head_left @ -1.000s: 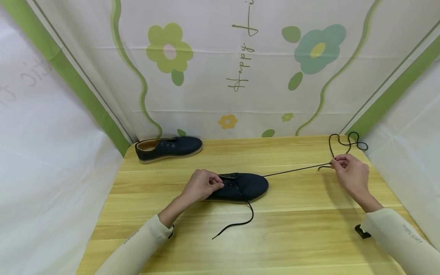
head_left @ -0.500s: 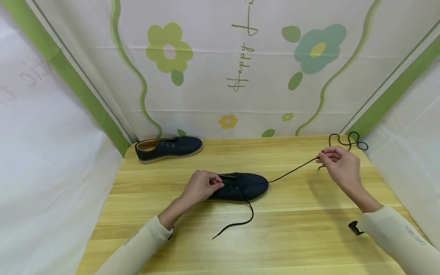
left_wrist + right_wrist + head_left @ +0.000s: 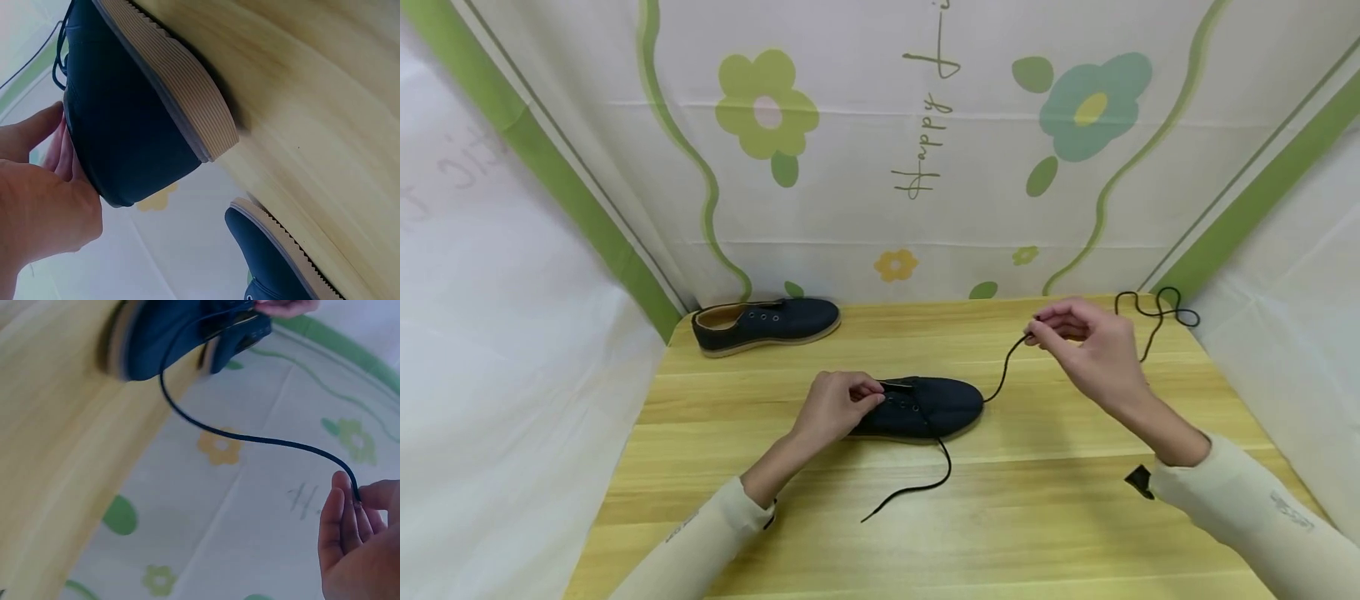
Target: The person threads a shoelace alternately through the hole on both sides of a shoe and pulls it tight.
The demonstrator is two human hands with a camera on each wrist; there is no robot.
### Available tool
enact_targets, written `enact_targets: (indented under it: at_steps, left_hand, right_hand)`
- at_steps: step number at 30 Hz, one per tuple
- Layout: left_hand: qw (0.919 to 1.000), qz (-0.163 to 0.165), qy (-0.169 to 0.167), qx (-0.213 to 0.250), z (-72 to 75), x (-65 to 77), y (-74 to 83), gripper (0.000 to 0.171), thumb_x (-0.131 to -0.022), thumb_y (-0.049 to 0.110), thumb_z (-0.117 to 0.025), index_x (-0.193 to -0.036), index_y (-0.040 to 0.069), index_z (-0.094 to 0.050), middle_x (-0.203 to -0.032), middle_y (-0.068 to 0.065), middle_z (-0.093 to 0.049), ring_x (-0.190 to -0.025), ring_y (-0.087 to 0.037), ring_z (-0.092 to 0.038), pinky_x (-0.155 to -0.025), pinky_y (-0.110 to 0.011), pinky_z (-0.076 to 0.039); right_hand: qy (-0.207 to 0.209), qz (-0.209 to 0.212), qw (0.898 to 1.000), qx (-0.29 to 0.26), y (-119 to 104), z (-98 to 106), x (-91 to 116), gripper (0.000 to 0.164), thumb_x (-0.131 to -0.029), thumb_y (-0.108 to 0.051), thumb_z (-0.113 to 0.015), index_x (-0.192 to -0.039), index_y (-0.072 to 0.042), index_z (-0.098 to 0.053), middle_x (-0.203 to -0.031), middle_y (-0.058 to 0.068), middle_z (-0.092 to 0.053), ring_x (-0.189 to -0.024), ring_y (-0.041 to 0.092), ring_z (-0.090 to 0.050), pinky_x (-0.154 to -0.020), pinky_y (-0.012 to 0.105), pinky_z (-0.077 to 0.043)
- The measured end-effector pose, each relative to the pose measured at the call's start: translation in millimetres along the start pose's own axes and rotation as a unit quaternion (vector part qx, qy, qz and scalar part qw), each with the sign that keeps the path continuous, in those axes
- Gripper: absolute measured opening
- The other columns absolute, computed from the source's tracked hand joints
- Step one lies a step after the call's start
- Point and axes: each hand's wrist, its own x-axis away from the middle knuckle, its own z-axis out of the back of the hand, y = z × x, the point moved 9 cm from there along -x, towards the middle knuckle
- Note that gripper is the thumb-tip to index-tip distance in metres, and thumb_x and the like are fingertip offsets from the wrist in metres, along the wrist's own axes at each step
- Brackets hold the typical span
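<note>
A dark navy shoe (image 3: 953, 402) with a tan sole lies on the table, toe pointing right. My left hand (image 3: 829, 410) pinches its edge beside the eyelets; in the left wrist view the thumb (image 3: 45, 125) is against the upper, the other fingers partly hidden behind. Between thumb and fingers my right hand (image 3: 1097, 354) holds a black shoelace (image 3: 1006, 368), raised to the right of the toe. From the grip the lace (image 3: 250, 438) sags in a loose curve back to the shoe. Its other end (image 3: 910, 490) trails over the shoe's near side onto the table.
Another navy shoe (image 3: 790, 321) with bare eyelets stands at the table's back left. A second black lace (image 3: 1157, 315) lies looped at the back right corner. White printed curtain (image 3: 850, 200) surrounds the wooden table (image 3: 1000, 533) at the back and sides.
My right hand has come left and up towards the shoe with the shoelace, which has gone from taut to slack. My left hand has stayed on the shoe.
</note>
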Motion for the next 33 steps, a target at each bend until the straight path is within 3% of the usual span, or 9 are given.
enact_targets:
  at_steps: [8,13,17,23,27,33]
  left_hand:
    - [0.9975,-0.018,0.064,0.024,13.1,-0.2,3.7,0.006,-0.094,0.007,-0.081,-0.099,0.009,-0.083,-0.086,0.002,-0.079,-0.07,-0.006,-0.071,-0.066,-0.024,-0.058]
    - [0.9948,-0.036,0.086,0.04,18.4,-2.6,6.1,0.012,-0.095,0.004,-0.079,-0.106,0.01,-0.083,-0.096,-0.002,-0.081,-0.078,-0.011,-0.075,-0.069,-0.025,-0.06]
    - [0.9936,-0.061,0.089,0.033,19.5,-6.7,7.5,0.017,-0.094,0.002,-0.08,-0.109,0.009,-0.082,-0.104,-0.008,-0.081,-0.091,-0.02,-0.078,-0.077,-0.033,-0.064]
    - [0.9944,-0.082,0.066,-0.001,15.0,-16.6,2.2,0.019,-0.092,0.003,-0.082,-0.11,0.006,-0.082,-0.106,-0.008,-0.081,-0.101,-0.026,-0.076,-0.085,-0.048,-0.062]
    - [0.9964,-0.077,0.032,-0.013,11.0,-23.4,-4.1,0.014,-0.094,0.006,-0.081,-0.108,0.009,-0.083,-0.104,-0.004,-0.081,-0.097,-0.021,-0.077,-0.083,-0.041,-0.062]
    - [0.9979,-0.058,-0.017,0.022,6.6,-25.1,-9.9,0.01,-0.098,0.009,-0.077,-0.106,0.008,-0.084,-0.103,-0.004,-0.081,-0.094,-0.018,-0.078,-0.081,-0.03,-0.063]
  right_hand:
    - [-0.082,0.109,0.99,-0.047,-64,-41,-12,0.024,-0.084,0.014,-0.081,-0.1,-0.003,-0.079,-0.086,0.005,-0.08,-0.074,0.009,-0.076,-0.067,0.017,-0.058]
    - [-0.133,0.102,0.981,-0.096,-81,-71,-16,0.013,-0.091,0.005,-0.08,-0.099,-0.005,-0.078,-0.087,0.001,-0.079,-0.076,0.008,-0.077,-0.068,0.021,-0.06]
    - [-0.156,0.091,0.974,-0.138,-90,-93,-17,0.01,-0.093,0.003,-0.078,-0.098,-0.005,-0.078,-0.089,0.001,-0.079,-0.077,0.012,-0.078,-0.068,0.025,-0.062]
    - [-0.195,0.095,0.961,-0.172,-100,-128,-8,0.008,-0.096,0.004,-0.075,-0.1,-0.003,-0.076,-0.089,0.006,-0.079,-0.077,0.016,-0.078,-0.068,0.027,-0.063]
    - [-0.228,0.089,0.952,-0.186,-101,-151,3,0.005,-0.097,0.002,-0.075,-0.101,-0.002,-0.075,-0.091,0.008,-0.08,-0.08,0.011,-0.078,-0.069,0.027,-0.063]
    - [-0.271,0.071,0.947,-0.155,-88,-182,25,0.008,-0.096,0.002,-0.076,-0.1,-0.004,-0.073,-0.093,0.005,-0.079,-0.081,0.007,-0.077,-0.071,0.022,-0.061]
